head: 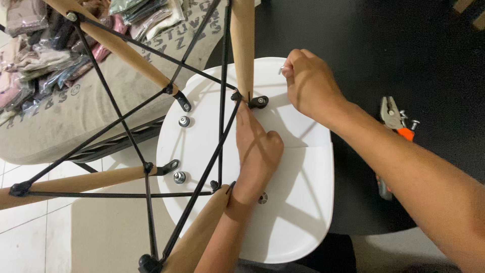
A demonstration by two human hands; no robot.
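While flipped seat-down on dark table point(404, 30), white chair shell point(298, 202) about half bolted: two bolts point(184, 121) seated, far leg bracket point(258, 101) loose-looking. Left hand point(258, 151) flat, fingers extended, pressing by that bracket. Right hand point(308, 83) pinched shut on small screw point(281, 69). Wooden legs point(242, 45), black wire bracing. Pliers point(396, 121) nearby.
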